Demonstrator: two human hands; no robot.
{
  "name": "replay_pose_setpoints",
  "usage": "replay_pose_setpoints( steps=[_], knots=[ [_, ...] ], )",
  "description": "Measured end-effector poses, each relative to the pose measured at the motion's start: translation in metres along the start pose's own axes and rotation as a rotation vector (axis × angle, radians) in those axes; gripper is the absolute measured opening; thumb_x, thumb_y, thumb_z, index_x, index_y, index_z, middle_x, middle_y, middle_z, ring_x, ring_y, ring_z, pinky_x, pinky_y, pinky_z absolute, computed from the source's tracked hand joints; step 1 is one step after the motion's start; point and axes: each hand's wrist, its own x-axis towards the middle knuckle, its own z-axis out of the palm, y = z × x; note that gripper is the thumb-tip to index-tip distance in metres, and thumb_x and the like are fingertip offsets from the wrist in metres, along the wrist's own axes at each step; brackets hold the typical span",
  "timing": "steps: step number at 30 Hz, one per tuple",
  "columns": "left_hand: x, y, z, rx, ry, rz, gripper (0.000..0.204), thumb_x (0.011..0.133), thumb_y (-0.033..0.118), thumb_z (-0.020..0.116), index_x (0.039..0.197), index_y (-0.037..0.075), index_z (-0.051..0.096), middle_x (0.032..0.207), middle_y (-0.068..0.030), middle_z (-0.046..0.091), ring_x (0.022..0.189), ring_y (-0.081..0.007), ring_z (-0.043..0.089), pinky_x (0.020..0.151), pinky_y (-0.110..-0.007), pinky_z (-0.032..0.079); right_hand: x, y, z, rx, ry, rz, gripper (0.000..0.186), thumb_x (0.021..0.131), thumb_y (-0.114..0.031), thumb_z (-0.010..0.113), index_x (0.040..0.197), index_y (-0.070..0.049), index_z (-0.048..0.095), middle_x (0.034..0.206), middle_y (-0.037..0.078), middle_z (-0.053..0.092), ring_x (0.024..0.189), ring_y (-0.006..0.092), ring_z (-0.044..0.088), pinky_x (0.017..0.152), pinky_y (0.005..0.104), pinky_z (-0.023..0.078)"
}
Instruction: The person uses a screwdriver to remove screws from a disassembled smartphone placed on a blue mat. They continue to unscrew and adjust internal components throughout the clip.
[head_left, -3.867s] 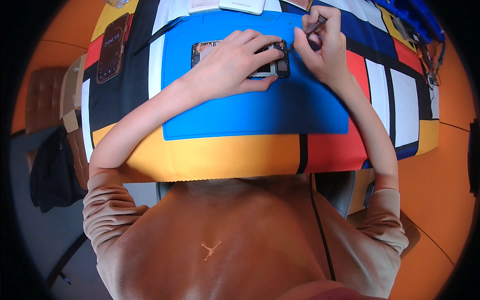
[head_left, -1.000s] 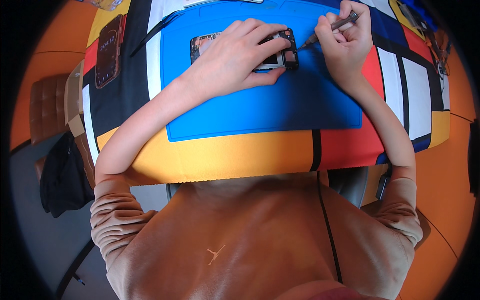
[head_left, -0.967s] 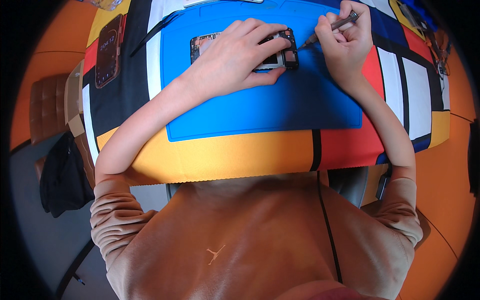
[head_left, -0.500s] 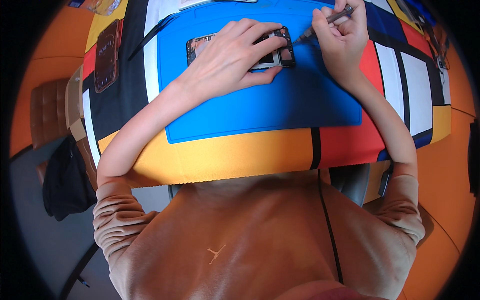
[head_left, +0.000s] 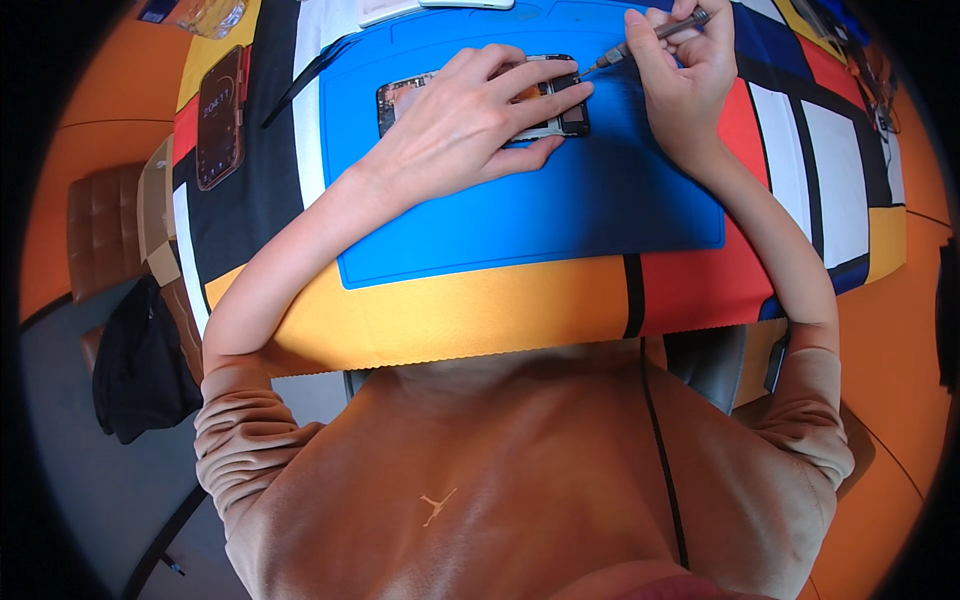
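Note:
An opened smartphone with its inner parts exposed lies on a blue work mat. My left hand spreads over it, fingers across the body and thumb along the near edge, holding it down. Much of the phone's middle is hidden under this hand. At the phone's right end, my right hand grips a slim grey screwdriver, tilted with its tip down at the far right corner. Whether the tip sits in a screw is too small to tell.
Black tweezers lie at the mat's left edge. Further left is another phone with a lit screen. White flat devices sit at the far edge, a clear container at far left, and cables at far right.
The screwdriver tip has shifted slightly left and away from me, onto the phone's corner. My left index finger has straightened across the phone's right end.

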Motion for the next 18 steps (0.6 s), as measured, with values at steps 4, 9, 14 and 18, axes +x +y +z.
replay_pose_setpoints(
  steps=[4, 9, 14, 18],
  knots=[
    [-0.0007, 0.0013, -0.0017, -0.036, -0.038, -0.028, 0.052, 0.093, 0.032, 0.071, 0.144, 0.023, 0.062, 0.144, 0.0009, 0.061, 0.114, -0.0248, 0.056, 0.100, -0.037, 0.048, 0.0001, 0.0039, -0.0004, -0.006, 0.007, -0.002, 0.032, 0.094, 0.010, 0.057, 0.106, -0.011, 0.037, 0.081, -0.005, 0.042, 0.063, -0.0018, 0.039, 0.054, 0.0159, 0.030],
    [-0.0004, 0.0027, -0.0020, -0.046, -0.046, -0.048, 0.054, 0.095, 0.033, 0.070, 0.147, 0.024, 0.060, 0.143, 0.0014, 0.063, 0.112, -0.0239, 0.056, 0.099, -0.037, 0.048, 0.0007, 0.0003, -0.0008, -0.026, -0.005, 0.001, 0.032, 0.094, 0.011, 0.058, 0.106, -0.011, 0.037, 0.080, -0.005, 0.042, 0.062, -0.0020, 0.039, 0.053, 0.0157, 0.029],
    [-0.0003, 0.0023, -0.0025, -0.021, -0.031, -0.021, 0.051, 0.096, 0.037, 0.066, 0.143, 0.017, 0.062, 0.144, 0.0010, 0.062, 0.113, -0.0219, 0.057, 0.096, -0.034, 0.045, -0.0002, -0.0042, 0.0010, -0.028, 0.004, 0.082, 0.032, 0.094, 0.011, 0.058, 0.106, -0.010, 0.038, 0.080, -0.005, 0.043, 0.062, -0.0022, 0.039, 0.053, 0.0157, 0.029],
    [-0.0004, 0.0023, -0.0027, -0.007, -0.027, -0.009, 0.053, 0.096, 0.036, 0.066, 0.144, 0.015, 0.060, 0.143, 0.0004, 0.063, 0.113, -0.0219, 0.057, 0.097, -0.034, 0.044, 0.0010, -0.0007, 0.0023, -0.012, 0.001, 0.014, 0.032, 0.094, 0.011, 0.058, 0.106, -0.010, 0.038, 0.080, -0.005, 0.043, 0.062, -0.0023, 0.040, 0.053, 0.0155, 0.029]
  ],
)
